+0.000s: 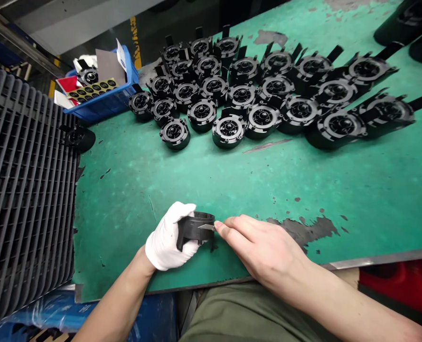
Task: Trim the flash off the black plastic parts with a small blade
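In a white glove, my left hand (171,237) is closed around a black round plastic housing (196,223), held tilted above the green table near its front edge. My bare right hand (264,244) pinches a small thin metal blade (206,227), whose tip lies against the housing's outer wall. The blade's handle end is hidden by my fingers. Farther back stand several similar black housings (228,129) in loose rows, ring faces up, many with an upright tab.
A blue bin (100,104) holding sticker sheets and cards stands at the back left. One housing (77,137) sits by the dark ribbed trays (25,180) stacked at left. Larger black cylinders (406,23) stand at the far right. Worn patches mark the green table (135,175).
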Action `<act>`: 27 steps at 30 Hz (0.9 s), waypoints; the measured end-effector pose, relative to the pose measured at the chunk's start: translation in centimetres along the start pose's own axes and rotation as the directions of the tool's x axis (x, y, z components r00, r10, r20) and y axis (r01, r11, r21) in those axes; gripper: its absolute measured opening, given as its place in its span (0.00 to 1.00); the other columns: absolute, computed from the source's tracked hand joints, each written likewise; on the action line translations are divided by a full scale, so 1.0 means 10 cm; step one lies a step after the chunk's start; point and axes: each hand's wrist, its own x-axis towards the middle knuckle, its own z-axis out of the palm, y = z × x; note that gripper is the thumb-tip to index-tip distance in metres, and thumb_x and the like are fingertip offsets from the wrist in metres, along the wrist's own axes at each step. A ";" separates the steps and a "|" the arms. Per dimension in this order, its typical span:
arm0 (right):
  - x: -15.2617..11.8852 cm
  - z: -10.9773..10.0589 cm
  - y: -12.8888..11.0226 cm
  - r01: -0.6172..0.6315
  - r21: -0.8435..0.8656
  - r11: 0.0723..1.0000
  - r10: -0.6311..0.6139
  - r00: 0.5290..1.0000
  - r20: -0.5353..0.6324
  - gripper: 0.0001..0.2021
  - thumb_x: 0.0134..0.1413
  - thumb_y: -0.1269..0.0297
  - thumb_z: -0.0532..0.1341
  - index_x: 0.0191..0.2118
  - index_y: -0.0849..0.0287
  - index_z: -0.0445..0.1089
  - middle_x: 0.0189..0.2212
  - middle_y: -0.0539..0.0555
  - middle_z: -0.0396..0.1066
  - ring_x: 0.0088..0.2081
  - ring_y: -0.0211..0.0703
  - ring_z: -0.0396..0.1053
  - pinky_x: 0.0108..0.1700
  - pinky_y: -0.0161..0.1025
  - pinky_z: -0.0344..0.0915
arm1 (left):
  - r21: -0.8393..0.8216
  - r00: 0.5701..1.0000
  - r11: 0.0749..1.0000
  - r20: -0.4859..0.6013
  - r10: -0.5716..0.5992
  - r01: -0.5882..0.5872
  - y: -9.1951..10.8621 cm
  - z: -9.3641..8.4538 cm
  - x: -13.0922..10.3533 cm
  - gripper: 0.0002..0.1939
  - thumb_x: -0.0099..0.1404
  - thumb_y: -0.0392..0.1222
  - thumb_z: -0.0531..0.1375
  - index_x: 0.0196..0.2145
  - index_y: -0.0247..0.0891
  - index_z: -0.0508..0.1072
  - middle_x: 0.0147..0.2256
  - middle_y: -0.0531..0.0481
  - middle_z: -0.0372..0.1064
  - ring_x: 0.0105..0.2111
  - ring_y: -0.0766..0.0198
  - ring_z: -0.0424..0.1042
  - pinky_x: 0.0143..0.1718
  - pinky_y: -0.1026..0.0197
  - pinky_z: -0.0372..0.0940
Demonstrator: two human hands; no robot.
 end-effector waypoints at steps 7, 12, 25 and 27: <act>0.00 -0.07 0.03 0.020 0.000 1.000 -0.020 0.999 0.041 0.15 0.76 0.72 0.49 0.57 0.67 0.70 0.42 0.57 0.75 0.37 0.44 0.71 0.35 0.39 0.69 | -0.040 1.000 0.999 0.004 -0.004 0.004 -0.02 0.00 -0.04 0.44 0.60 0.33 0.66 0.70 0.39 0.53 0.49 0.43 0.65 0.44 0.57 0.74 0.49 0.53 0.74; -0.05 -0.02 -0.06 0.063 0.030 0.998 -0.064 0.997 0.032 0.12 0.75 0.71 0.53 0.55 0.66 0.71 0.38 0.56 0.74 0.35 0.44 0.70 0.35 0.40 0.67 | -0.059 1.000 0.998 0.002 -0.008 0.008 -0.04 0.01 -0.05 0.45 0.59 0.33 0.67 0.70 0.39 0.54 0.49 0.43 0.65 0.45 0.57 0.73 0.50 0.53 0.72; 0.11 0.06 0.09 -0.065 0.175 0.982 0.084 0.991 -0.106 0.08 0.76 0.68 0.56 0.48 0.64 0.72 0.35 0.55 0.74 0.36 0.42 0.71 0.37 0.37 0.67 | -0.083 0.999 0.996 0.021 -0.043 0.045 -0.05 0.01 -0.06 0.46 0.60 0.32 0.68 0.71 0.40 0.53 0.48 0.44 0.65 0.43 0.58 0.73 0.48 0.52 0.73; 0.11 0.08 0.06 -0.063 0.151 0.986 0.080 0.991 -0.107 0.08 0.76 0.68 0.56 0.47 0.63 0.72 0.35 0.55 0.74 0.35 0.42 0.70 0.36 0.37 0.65 | -0.077 0.998 0.996 0.020 -0.053 0.054 -0.04 0.01 -0.06 0.46 0.60 0.33 0.68 0.71 0.40 0.53 0.49 0.43 0.65 0.43 0.57 0.73 0.48 0.51 0.73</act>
